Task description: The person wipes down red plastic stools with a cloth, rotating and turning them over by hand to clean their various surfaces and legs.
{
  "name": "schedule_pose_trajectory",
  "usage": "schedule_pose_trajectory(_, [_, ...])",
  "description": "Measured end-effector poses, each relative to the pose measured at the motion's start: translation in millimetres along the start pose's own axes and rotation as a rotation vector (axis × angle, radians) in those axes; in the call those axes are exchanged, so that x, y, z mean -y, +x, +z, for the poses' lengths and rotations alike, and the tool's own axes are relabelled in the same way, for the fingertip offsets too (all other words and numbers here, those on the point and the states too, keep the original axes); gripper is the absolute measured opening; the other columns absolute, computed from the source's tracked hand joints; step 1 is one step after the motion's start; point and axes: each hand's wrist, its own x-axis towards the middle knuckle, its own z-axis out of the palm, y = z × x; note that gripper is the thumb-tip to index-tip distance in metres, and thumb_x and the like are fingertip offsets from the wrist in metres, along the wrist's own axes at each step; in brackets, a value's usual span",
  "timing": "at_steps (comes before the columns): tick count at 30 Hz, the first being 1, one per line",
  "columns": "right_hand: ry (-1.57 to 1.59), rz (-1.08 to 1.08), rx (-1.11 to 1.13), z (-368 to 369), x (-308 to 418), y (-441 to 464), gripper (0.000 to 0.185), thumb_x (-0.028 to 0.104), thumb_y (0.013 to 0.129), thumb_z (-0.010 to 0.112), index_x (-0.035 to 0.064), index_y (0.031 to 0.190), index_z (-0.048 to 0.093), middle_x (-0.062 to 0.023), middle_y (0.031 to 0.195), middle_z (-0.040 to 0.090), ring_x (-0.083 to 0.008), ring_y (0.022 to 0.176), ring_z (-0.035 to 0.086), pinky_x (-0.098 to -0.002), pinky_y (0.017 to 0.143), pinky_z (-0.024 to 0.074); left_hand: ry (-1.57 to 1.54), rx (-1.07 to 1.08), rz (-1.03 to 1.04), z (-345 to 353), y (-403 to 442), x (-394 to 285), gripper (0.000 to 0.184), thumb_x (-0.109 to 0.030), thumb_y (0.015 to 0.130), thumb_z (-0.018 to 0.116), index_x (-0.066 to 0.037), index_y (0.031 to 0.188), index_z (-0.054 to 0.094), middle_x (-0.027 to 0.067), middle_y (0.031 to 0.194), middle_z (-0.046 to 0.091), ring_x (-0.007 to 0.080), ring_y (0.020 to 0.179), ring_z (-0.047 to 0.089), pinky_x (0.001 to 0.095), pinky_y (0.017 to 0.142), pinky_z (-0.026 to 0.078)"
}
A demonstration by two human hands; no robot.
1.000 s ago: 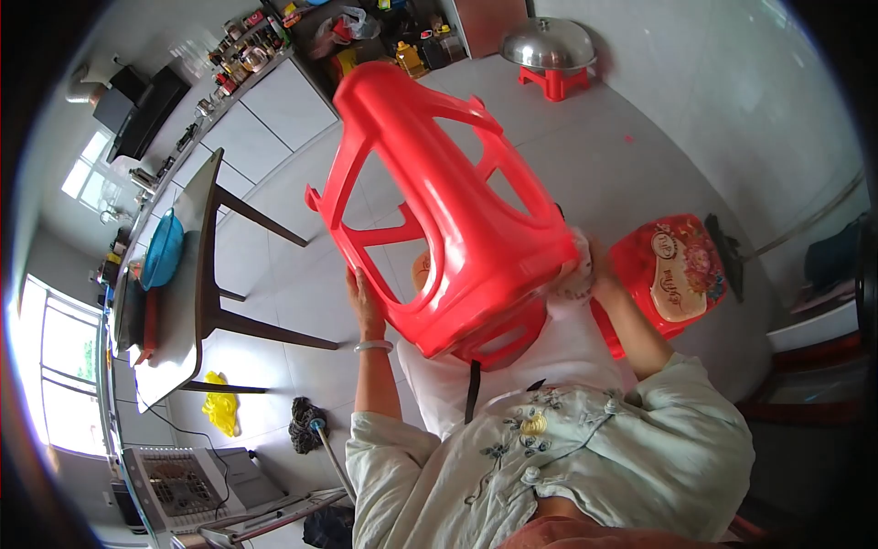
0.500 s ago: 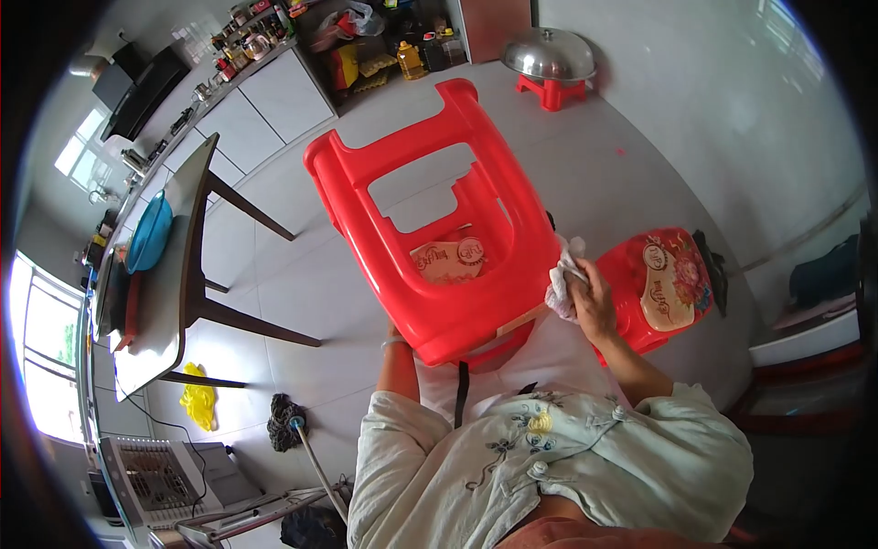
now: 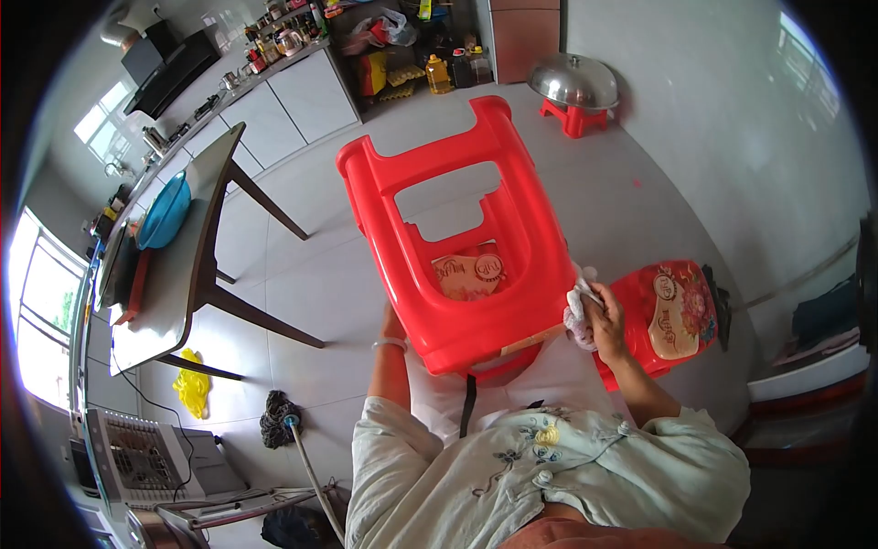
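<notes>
A red plastic stool (image 3: 540,265) lies tipped over in front of my lap, its legs pointing away and its open side frame facing up. A printed label on its seat shows through the opening. My right hand (image 3: 604,320) is closed around a crumpled whitish cloth (image 3: 578,316), which touches the stool's right edge near the seat end. On the other side, my left hand (image 3: 392,322) goes behind the stool's left edge; its fingers are hidden. A second red stool (image 3: 681,311), with a flower-printed top, stands just right of my right hand.
To the left is a table (image 3: 208,197) bearing a blue basin (image 3: 165,210). A mop (image 3: 279,419) and a yellow bag (image 3: 191,384) are on the floor. Farther off stands a small red stool (image 3: 573,119) under a metal dome lid (image 3: 574,80). Kitchen cabinets (image 3: 265,119) line the back.
The view has shifted, so the scene sits a little more right and lower. My right hand stays with the cloth at the stool's right edge, its fingers slightly turned.
</notes>
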Motion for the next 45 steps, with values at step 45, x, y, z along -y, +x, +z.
schedule_pose_trajectory(45, [-0.991, -0.466, -0.241, 150.2, 57.5, 345.3, 0.026, 0.021, 0.085, 0.055, 0.0077, 0.108, 0.059, -0.0146, 0.110, 0.058, -0.0357, 0.107, 0.053, -0.0472, 0.090, 0.0461, 1.011, -0.347, 0.477, 116.4, 19.6, -128.7, 0.063, -0.021, 0.094, 0.051, 0.005, 0.143, 0.022, 0.0282, 0.144, 0.029, 0.0413, 0.135, 0.028, 0.0431, 0.110, 0.029])
